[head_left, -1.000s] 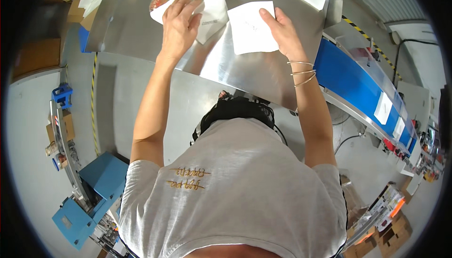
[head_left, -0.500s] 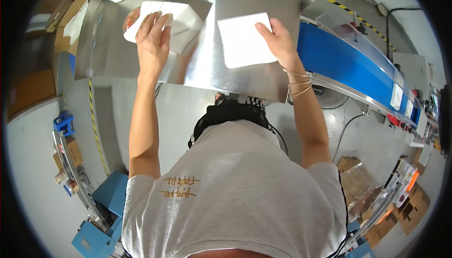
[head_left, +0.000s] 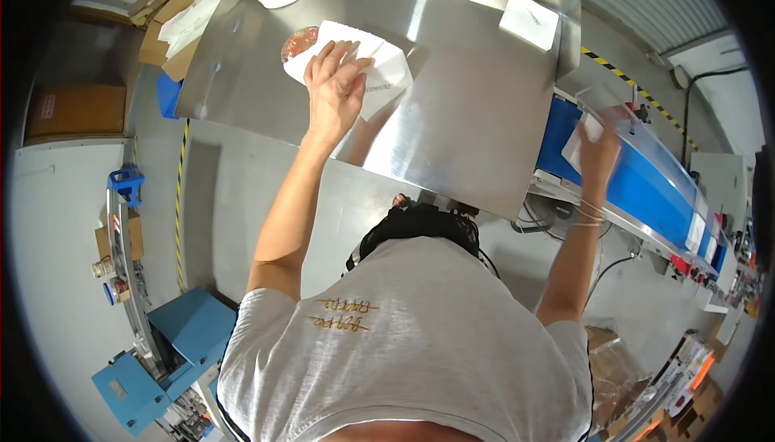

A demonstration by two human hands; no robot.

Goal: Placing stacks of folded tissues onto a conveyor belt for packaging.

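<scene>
Head view, the only one, looks down over the person's shoulders at a steel table (head_left: 452,111) with both arms stretched out and spread wide apart. The likeliest slip, as I judge it, is at the right hand (head_left: 599,151): it reaches far to the side, arm nearly straight, fingers closed on a white packet (head_left: 578,145) held right at the near edge of the blue conveyor belt (head_left: 638,192); if the packet is let go with only a corner on the belt it could tip off the edge toward the floor below the wrist. A second risk sits under the left hand (head_left: 335,87): it lies palm down, fingers spread, pressing on a loose stack of white packets (head_left: 379,71), and just beyond its fingertips a round red-patterned item (head_left: 297,41) peeks from under the stack. Dragging one packet with a flat palm could pull its neighbours along or skew the pile toward the table's edge to the left of the hand. The left arm runs up nearly straight from the shoulder, wrist slightly bent back; whether the fingers pinch anything or only press, I cannot tell. Another white packet (head_left: 529,19) lies far ahead, between the two hands, near the far corner.
</scene>
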